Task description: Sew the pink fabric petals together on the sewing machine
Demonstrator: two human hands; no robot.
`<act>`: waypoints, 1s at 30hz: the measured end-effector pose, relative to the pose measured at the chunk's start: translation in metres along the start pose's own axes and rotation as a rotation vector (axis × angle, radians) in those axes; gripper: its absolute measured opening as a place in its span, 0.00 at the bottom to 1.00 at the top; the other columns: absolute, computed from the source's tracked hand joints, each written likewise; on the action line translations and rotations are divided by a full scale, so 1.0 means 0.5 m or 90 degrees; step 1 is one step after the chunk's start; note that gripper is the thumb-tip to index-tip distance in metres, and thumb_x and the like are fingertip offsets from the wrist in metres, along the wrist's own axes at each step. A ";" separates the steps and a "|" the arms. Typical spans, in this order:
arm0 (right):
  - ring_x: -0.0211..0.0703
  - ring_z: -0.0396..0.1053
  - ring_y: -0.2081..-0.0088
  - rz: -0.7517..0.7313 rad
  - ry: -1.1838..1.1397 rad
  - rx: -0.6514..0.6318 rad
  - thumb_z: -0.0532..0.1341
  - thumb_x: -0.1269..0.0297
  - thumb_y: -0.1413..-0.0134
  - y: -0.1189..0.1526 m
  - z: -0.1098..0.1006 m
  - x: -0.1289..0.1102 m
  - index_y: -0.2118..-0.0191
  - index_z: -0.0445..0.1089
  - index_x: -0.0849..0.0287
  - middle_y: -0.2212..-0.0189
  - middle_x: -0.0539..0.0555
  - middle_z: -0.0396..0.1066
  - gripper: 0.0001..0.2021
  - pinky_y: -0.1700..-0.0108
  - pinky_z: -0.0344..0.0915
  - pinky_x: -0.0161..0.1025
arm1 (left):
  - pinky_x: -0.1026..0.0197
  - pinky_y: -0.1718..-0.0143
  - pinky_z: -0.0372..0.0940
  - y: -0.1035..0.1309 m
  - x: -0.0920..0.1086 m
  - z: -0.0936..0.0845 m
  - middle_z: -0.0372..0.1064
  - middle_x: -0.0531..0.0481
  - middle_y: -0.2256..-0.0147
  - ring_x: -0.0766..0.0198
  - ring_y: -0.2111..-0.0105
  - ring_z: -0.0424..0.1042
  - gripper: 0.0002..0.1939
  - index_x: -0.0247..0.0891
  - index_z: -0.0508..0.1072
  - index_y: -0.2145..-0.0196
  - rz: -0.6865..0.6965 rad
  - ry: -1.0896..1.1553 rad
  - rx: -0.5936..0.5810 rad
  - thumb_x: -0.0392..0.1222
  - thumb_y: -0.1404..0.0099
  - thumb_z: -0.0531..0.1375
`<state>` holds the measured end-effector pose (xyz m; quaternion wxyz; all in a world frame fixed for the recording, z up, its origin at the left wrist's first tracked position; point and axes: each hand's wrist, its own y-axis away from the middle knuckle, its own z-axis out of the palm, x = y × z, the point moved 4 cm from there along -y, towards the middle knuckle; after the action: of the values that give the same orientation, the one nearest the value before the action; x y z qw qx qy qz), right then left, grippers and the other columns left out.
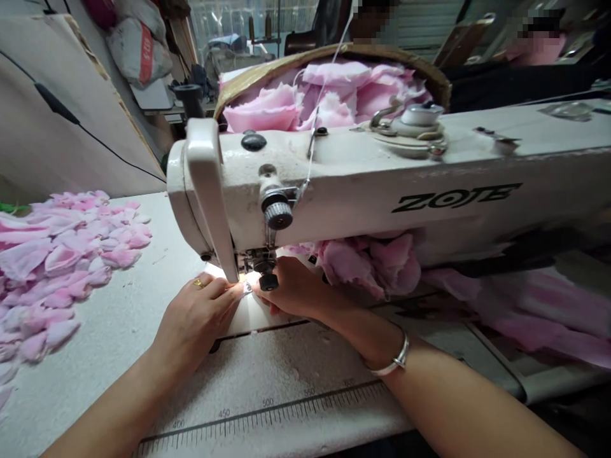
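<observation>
Under the needle end of a white sewing machine (382, 191), both hands meet at the lit presser foot area. My left hand (203, 305), with a gold-coloured ring, has its fingers pressed together just left of the needle. Across from it, my right hand (296, 286) is closed with the fingers curled, partly behind a black knob (268, 282). Between the fingertips shows a small pale piece of cloth (247, 289), mostly hidden by the fingers and machine parts. White thread (315, 127) runs down to the tension dial (278, 211).
Many pink and white cloth petals (62, 254) lie on the table at left. More pink cloth (367, 264) is bunched beneath the machine arm and trails right. Behind stands a container (442, 86) full of pink pieces. A printed ruler (267, 413) marks the front edge. Two people are in the background.
</observation>
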<state>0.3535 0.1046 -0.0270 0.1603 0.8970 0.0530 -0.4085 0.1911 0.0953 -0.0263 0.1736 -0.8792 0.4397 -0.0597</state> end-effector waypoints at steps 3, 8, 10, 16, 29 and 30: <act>0.34 0.64 0.83 0.016 0.022 0.007 0.57 0.64 0.52 0.000 -0.001 -0.003 0.87 0.62 0.61 0.87 0.51 0.67 0.16 0.78 0.55 0.32 | 0.56 0.66 0.62 0.000 0.000 -0.001 0.69 0.48 0.66 0.58 0.66 0.65 0.13 0.39 0.72 0.56 0.006 -0.008 0.009 0.39 0.29 0.48; 0.33 0.62 0.82 0.013 0.064 0.016 0.58 0.64 0.51 0.001 -0.009 -0.014 0.86 0.62 0.61 0.87 0.51 0.66 0.16 0.76 0.54 0.33 | 0.56 0.64 0.62 -0.002 0.001 0.001 0.68 0.49 0.69 0.58 0.66 0.65 0.11 0.38 0.72 0.59 0.006 -0.023 0.018 0.38 0.30 0.50; 0.34 0.62 0.80 -0.002 0.129 0.027 0.58 0.63 0.50 0.004 -0.015 -0.016 0.86 0.62 0.61 0.86 0.52 0.66 0.17 0.75 0.54 0.35 | 0.57 0.65 0.62 -0.002 -0.003 0.005 0.67 0.49 0.70 0.59 0.67 0.64 0.10 0.37 0.71 0.63 -0.009 -0.030 0.018 0.39 0.30 0.51; 0.41 0.65 0.71 -0.109 0.364 0.098 0.55 0.61 0.42 0.039 -0.021 -0.009 0.66 0.69 0.59 0.70 0.55 0.71 0.09 0.72 0.54 0.37 | 0.61 0.69 0.60 -0.001 -0.030 0.014 0.66 0.51 0.71 0.62 0.69 0.65 0.07 0.39 0.68 0.65 -0.090 0.049 0.043 0.42 0.32 0.53; 0.44 0.67 0.64 -0.252 0.528 0.100 0.53 0.72 0.40 0.073 -0.004 -0.009 0.58 0.67 0.57 0.60 0.58 0.69 0.08 0.70 0.58 0.38 | 0.64 0.71 0.61 -0.007 -0.033 0.007 0.63 0.51 0.69 0.65 0.71 0.66 0.02 0.39 0.68 0.65 -0.156 0.132 0.068 0.38 0.35 0.56; 0.44 0.67 0.64 -0.253 0.530 0.101 0.53 0.72 0.40 0.073 -0.003 -0.010 0.58 0.67 0.57 0.60 0.58 0.69 0.08 0.70 0.58 0.38 | 0.64 0.71 0.62 -0.006 -0.033 0.007 0.63 0.51 0.69 0.66 0.71 0.66 0.02 0.38 0.67 0.64 -0.156 0.136 0.069 0.38 0.35 0.56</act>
<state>0.3598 0.0707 -0.0133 -0.0248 0.9665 0.2525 -0.0395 0.1844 0.1112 -0.0278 0.1643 -0.9043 0.3411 -0.1974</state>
